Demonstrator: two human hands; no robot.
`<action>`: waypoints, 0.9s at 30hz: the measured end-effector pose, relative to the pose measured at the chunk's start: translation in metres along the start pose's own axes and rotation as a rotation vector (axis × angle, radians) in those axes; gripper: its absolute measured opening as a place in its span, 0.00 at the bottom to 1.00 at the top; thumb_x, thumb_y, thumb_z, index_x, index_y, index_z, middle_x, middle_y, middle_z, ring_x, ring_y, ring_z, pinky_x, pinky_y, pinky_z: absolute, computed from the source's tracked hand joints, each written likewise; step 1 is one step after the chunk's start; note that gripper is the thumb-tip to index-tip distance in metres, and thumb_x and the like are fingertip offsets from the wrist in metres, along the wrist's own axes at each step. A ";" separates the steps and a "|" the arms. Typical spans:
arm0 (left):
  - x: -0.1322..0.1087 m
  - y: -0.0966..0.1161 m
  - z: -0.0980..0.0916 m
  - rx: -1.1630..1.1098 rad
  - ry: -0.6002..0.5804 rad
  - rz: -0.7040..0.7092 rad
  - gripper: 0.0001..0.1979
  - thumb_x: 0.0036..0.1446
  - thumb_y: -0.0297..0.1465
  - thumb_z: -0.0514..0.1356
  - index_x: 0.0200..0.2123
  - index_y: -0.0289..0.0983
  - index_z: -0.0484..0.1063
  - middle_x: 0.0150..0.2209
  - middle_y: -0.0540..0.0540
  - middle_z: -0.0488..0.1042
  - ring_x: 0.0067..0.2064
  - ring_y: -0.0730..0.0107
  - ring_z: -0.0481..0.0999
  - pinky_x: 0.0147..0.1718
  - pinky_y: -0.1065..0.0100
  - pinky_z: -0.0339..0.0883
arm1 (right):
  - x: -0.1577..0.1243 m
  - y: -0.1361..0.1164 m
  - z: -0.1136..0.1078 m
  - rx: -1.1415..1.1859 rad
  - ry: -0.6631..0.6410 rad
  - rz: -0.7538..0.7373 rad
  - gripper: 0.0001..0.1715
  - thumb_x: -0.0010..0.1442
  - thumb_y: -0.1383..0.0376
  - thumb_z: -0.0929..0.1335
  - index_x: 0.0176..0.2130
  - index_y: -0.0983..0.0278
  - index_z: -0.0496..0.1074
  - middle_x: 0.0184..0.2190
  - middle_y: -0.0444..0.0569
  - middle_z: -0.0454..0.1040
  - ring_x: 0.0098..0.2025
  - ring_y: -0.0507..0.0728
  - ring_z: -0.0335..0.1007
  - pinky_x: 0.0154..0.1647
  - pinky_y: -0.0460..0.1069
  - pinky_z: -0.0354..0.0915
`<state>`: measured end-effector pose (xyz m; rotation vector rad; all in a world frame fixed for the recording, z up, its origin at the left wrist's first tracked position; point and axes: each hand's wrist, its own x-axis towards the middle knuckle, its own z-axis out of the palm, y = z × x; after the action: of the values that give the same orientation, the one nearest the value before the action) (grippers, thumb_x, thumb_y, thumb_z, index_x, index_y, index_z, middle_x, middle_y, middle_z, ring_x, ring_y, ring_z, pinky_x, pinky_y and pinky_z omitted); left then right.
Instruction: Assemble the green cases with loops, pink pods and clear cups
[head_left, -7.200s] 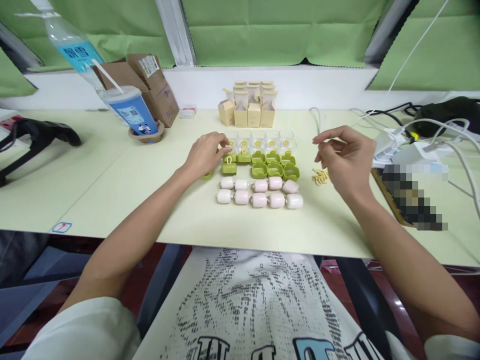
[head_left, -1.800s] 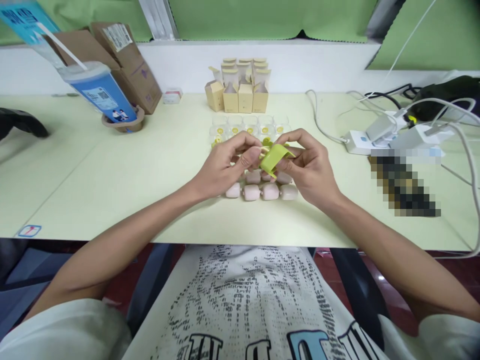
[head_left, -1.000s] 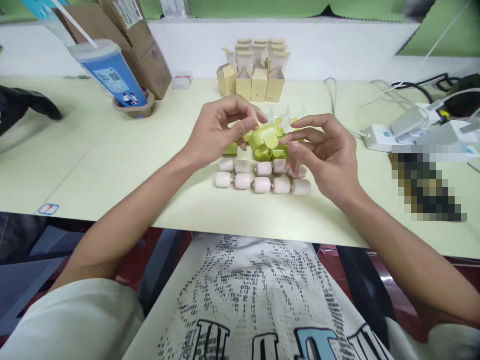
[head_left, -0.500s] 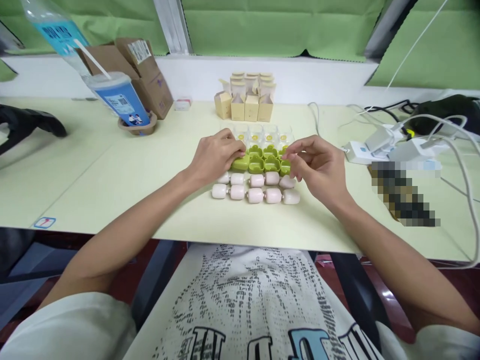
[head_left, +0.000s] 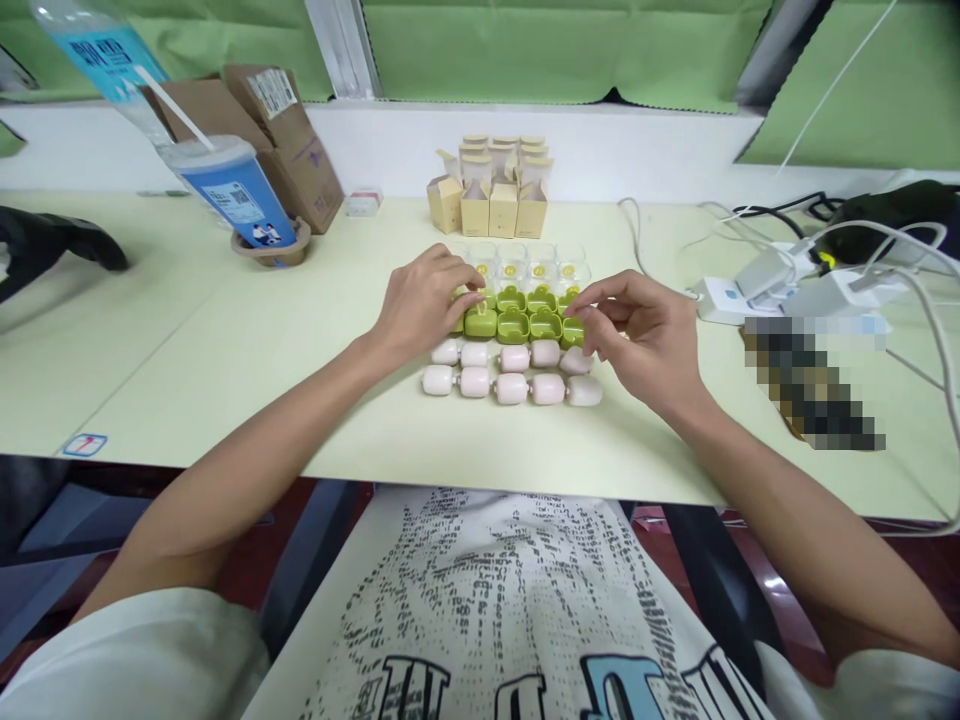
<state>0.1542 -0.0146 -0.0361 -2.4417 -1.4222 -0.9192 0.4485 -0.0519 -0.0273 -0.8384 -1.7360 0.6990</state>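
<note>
My left hand (head_left: 429,298) is closed, thumb and index finger bent together over the left end of the green rows. Directly beneath those fingertips is a rounded green piece with a pale loop on top (head_left: 481,322). Right of it lie several open green cups (head_left: 513,327) with scalloped rims, set in two rows. My right hand (head_left: 637,335) has its thumb and fingers pinched at the rows' right end; what sits between them is hidden. In front lie pale pink and white barrel-shaped pieces (head_left: 511,388). Clear cups with yellow marks (head_left: 510,262) line up behind.
Small cream boxes (head_left: 496,205) stand near the wall. At left are a tilted blue drink cup (head_left: 244,200), a large bottle (head_left: 105,60) and a cardboard box (head_left: 307,170). Power strips (head_left: 724,302) with cables and a blurred dark object (head_left: 814,390) lie at right.
My left fingers have lifted slightly up and away, exposing the green piece's pale loop. My right hand has hardly moved. The view has shifted a little.
</note>
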 end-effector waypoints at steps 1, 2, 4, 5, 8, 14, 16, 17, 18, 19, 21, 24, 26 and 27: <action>0.000 -0.003 -0.001 -0.016 0.012 -0.011 0.11 0.73 0.43 0.65 0.45 0.44 0.85 0.43 0.43 0.86 0.51 0.51 0.80 0.42 0.57 0.71 | 0.000 0.000 0.000 -0.002 0.000 0.001 0.05 0.67 0.61 0.76 0.38 0.58 0.79 0.36 0.47 0.84 0.27 0.53 0.74 0.26 0.53 0.71; 0.001 -0.005 -0.003 -0.029 0.015 -0.023 0.13 0.73 0.45 0.65 0.45 0.45 0.85 0.44 0.43 0.85 0.51 0.51 0.80 0.42 0.57 0.72 | 0.000 0.000 0.000 -0.007 0.000 -0.001 0.04 0.67 0.61 0.76 0.38 0.58 0.80 0.36 0.47 0.84 0.27 0.53 0.74 0.26 0.53 0.71; 0.002 -0.009 -0.005 -0.043 0.004 -0.048 0.15 0.72 0.48 0.66 0.46 0.44 0.85 0.45 0.43 0.84 0.50 0.52 0.79 0.42 0.58 0.72 | 0.000 0.001 0.000 -0.017 0.001 -0.008 0.04 0.67 0.62 0.75 0.38 0.58 0.80 0.35 0.46 0.84 0.26 0.52 0.73 0.26 0.53 0.70; 0.002 -0.011 -0.007 -0.044 -0.005 -0.060 0.16 0.71 0.49 0.66 0.47 0.44 0.85 0.46 0.42 0.83 0.50 0.52 0.79 0.42 0.58 0.72 | 0.000 0.001 0.000 -0.019 0.003 -0.012 0.03 0.67 0.62 0.75 0.38 0.58 0.80 0.34 0.46 0.84 0.25 0.52 0.73 0.26 0.53 0.70; 0.002 -0.013 -0.008 -0.025 -0.020 -0.099 0.14 0.69 0.46 0.69 0.46 0.43 0.85 0.47 0.42 0.82 0.49 0.53 0.79 0.45 0.56 0.72 | 0.001 0.001 -0.001 -0.015 0.010 -0.021 0.04 0.68 0.63 0.74 0.38 0.58 0.80 0.33 0.45 0.83 0.24 0.52 0.73 0.26 0.53 0.70; -0.003 -0.016 -0.002 0.014 0.007 -0.142 0.14 0.73 0.44 0.65 0.50 0.42 0.83 0.52 0.39 0.79 0.49 0.52 0.81 0.49 0.54 0.76 | 0.001 0.004 -0.002 -0.048 0.008 -0.027 0.03 0.65 0.66 0.73 0.38 0.58 0.81 0.35 0.46 0.85 0.26 0.52 0.73 0.27 0.54 0.70; -0.004 -0.020 0.002 0.002 0.042 -0.136 0.17 0.76 0.47 0.60 0.51 0.43 0.83 0.53 0.39 0.78 0.48 0.53 0.81 0.48 0.55 0.77 | 0.001 0.004 -0.001 -0.041 0.007 -0.034 0.05 0.65 0.67 0.73 0.38 0.58 0.81 0.35 0.46 0.84 0.27 0.53 0.74 0.28 0.54 0.70; -0.004 -0.023 0.004 -0.007 0.060 -0.133 0.19 0.77 0.48 0.58 0.51 0.43 0.83 0.53 0.38 0.78 0.47 0.54 0.81 0.48 0.55 0.78 | 0.001 0.004 -0.001 -0.037 0.007 -0.038 0.06 0.65 0.68 0.72 0.38 0.58 0.82 0.35 0.46 0.84 0.27 0.53 0.74 0.28 0.54 0.70; -0.005 -0.024 0.006 -0.014 0.074 -0.131 0.21 0.78 0.50 0.56 0.51 0.43 0.83 0.53 0.38 0.77 0.47 0.55 0.81 0.48 0.55 0.78 | 0.000 0.003 -0.001 -0.037 0.008 -0.041 0.06 0.65 0.68 0.72 0.38 0.58 0.81 0.35 0.46 0.84 0.27 0.53 0.74 0.28 0.54 0.70; -0.005 -0.025 0.007 -0.017 0.084 -0.127 0.23 0.78 0.52 0.55 0.51 0.42 0.82 0.54 0.37 0.77 0.47 0.55 0.81 0.48 0.56 0.78 | 0.000 0.003 -0.001 -0.042 0.007 -0.042 0.06 0.65 0.68 0.72 0.38 0.58 0.81 0.34 0.45 0.84 0.27 0.53 0.74 0.28 0.54 0.70; -0.005 -0.026 0.008 -0.008 0.094 -0.116 0.27 0.78 0.55 0.52 0.52 0.41 0.82 0.55 0.35 0.77 0.49 0.53 0.81 0.48 0.55 0.79 | -0.002 0.003 -0.002 -0.066 0.005 -0.051 0.07 0.66 0.67 0.71 0.38 0.58 0.81 0.32 0.44 0.83 0.26 0.53 0.73 0.28 0.53 0.70; -0.004 -0.021 0.004 0.041 0.096 -0.128 0.30 0.78 0.58 0.49 0.53 0.42 0.81 0.57 0.34 0.78 0.54 0.50 0.81 0.48 0.55 0.79 | 0.000 0.004 -0.005 -0.158 -0.011 -0.095 0.08 0.66 0.67 0.70 0.39 0.58 0.81 0.31 0.44 0.83 0.27 0.54 0.74 0.29 0.53 0.70; -0.004 -0.016 0.001 0.081 0.085 -0.158 0.32 0.78 0.58 0.47 0.54 0.42 0.80 0.59 0.34 0.78 0.58 0.49 0.80 0.47 0.56 0.80 | 0.011 0.006 -0.006 -0.278 -0.062 -0.128 0.09 0.66 0.67 0.69 0.40 0.59 0.82 0.36 0.46 0.86 0.31 0.55 0.77 0.32 0.53 0.71; -0.004 -0.015 0.000 0.092 0.078 -0.170 0.32 0.78 0.59 0.46 0.54 0.43 0.80 0.60 0.34 0.78 0.59 0.49 0.80 0.46 0.57 0.80 | 0.020 0.006 -0.004 -0.355 -0.108 -0.134 0.10 0.66 0.68 0.69 0.40 0.59 0.83 0.39 0.47 0.88 0.33 0.56 0.79 0.35 0.54 0.72</action>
<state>0.1405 -0.0097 -0.0402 -2.2223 -1.6255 -0.9489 0.4496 -0.0319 -0.0199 -0.9253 -2.0289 0.3558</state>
